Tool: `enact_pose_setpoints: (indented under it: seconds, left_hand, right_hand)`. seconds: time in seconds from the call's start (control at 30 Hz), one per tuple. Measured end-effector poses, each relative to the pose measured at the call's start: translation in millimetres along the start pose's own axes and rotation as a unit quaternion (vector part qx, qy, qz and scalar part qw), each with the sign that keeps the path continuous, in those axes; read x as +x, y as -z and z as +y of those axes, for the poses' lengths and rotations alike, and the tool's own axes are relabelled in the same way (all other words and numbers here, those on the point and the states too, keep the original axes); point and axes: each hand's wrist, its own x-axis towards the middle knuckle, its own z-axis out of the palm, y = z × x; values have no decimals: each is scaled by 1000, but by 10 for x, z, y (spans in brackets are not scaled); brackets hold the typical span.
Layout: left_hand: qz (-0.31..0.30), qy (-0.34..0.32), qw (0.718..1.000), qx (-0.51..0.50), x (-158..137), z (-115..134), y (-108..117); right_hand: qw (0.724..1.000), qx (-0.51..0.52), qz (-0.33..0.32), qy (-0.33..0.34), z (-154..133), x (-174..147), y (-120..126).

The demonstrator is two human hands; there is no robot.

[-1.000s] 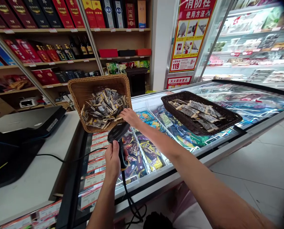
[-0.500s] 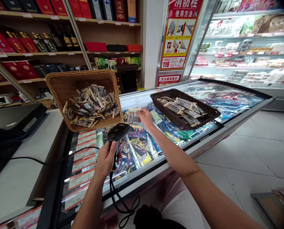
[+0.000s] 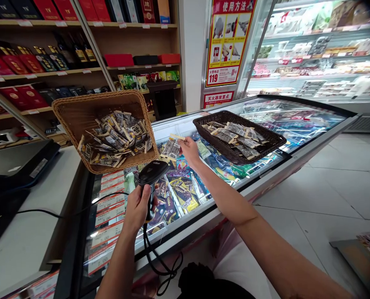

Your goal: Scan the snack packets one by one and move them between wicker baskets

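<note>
My left hand (image 3: 139, 206) is wrapped round the handle of a black barcode scanner (image 3: 154, 171), its head pointing up and to the right. Between the fingertips of my right hand (image 3: 189, 150) is a small clear snack packet (image 3: 171, 148) with tan edges, held over the freezer's glass top. A tan wicker basket (image 3: 104, 99) tilts toward me at the left, with many similar packets (image 3: 119, 137) inside. To the right of my right hand lies a dark brown wicker basket (image 3: 200, 121) containing several more packets (image 3: 234, 135).
Beneath both baskets is a chest freezer (image 3: 267, 171) full of wrapped ice creams (image 3: 183, 195). Price labels (image 3: 107, 216) line its left side. A white counter (image 3: 56, 199) stands at the left, the scanner cable (image 3: 54, 215) crossing it. Shelves (image 3: 135, 25) stand behind.
My right hand has turned the packet, so it now sits tilted and slightly higher near the scanner head. The view has shifted slightly; my left hand keeps its grip on the scanner.
</note>
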Motion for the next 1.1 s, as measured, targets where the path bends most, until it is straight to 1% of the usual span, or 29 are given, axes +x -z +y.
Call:
enact_pose_setpoints:
  seconds: [0.13, 0.33, 0.5, 0.67, 0.8, 0.87, 0.93, 1.03, 1.1]
  left_hand:
    - [-4, -5, 1000, -9, -11, -15, -3]
    - [-12, -1, 1000, -2, -18, -7, 3]
    - [-24, -9, 1000, -11, -22, 16, 1]
    - [-17, 8, 999, -29, -21, 43, -8]
    - [-20, 21, 998, -54, -22, 106, -10]
    - [-12, 21, 997, -76, -24, 129, -20]
    - [3, 20, 995, -99, -29, 138, -36]
    - [14, 18, 993, -115, -37, 137, -50]
    - [8, 23, 993, -113, -41, 132, -42]
  right_hand:
    - [1000, -6, 13, 13, 2, -29, -16]
    - [999, -31, -7, 12, -50, -102, -27]
    - [999, -36, -2, 7, -68, -97, -35]
    - [1000, -28, 1, 9, -48, -89, -52]
    - [1000, -14, 21, 10, -8, -18, -57]
    - [998, 2, 59, 10, -14, 96, 23]
    - [992, 14, 124, 13, -64, 275, 205]
    - [968, 17, 247, 32, -225, 615, 651]
    - [947, 39, 314, 51, -347, 832, 978]
